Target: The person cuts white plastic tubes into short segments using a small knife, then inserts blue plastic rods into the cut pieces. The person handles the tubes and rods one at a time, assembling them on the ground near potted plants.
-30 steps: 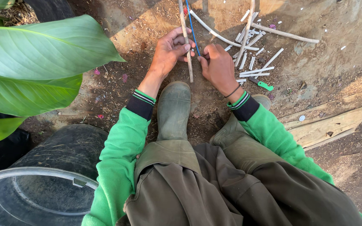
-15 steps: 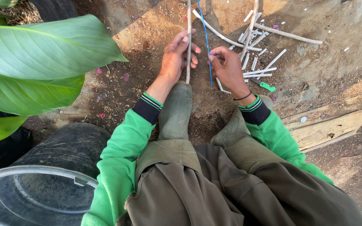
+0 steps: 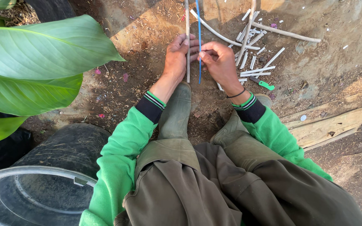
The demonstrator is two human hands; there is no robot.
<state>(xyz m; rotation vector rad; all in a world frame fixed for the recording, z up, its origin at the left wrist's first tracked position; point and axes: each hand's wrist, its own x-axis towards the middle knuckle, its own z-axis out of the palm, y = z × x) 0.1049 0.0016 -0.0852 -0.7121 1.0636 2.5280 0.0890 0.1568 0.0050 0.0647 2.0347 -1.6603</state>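
Large green leaves (image 3: 38, 62) extend well to the left of the hands. A black barrel (image 3: 65, 146) and a clear bucket (image 3: 26, 196) sit below them. Cut pale stick pieces (image 3: 252, 62) lie scattered right of the hands, near a small green tool (image 3: 267, 85). Wooden planks (image 3: 332, 123) lie lower right.

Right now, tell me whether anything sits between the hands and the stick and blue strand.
Nothing visible does. The left hand already grips the thin stick, and the right hand pinches the blue strand beside it. The cut white pieces lie off to the right.
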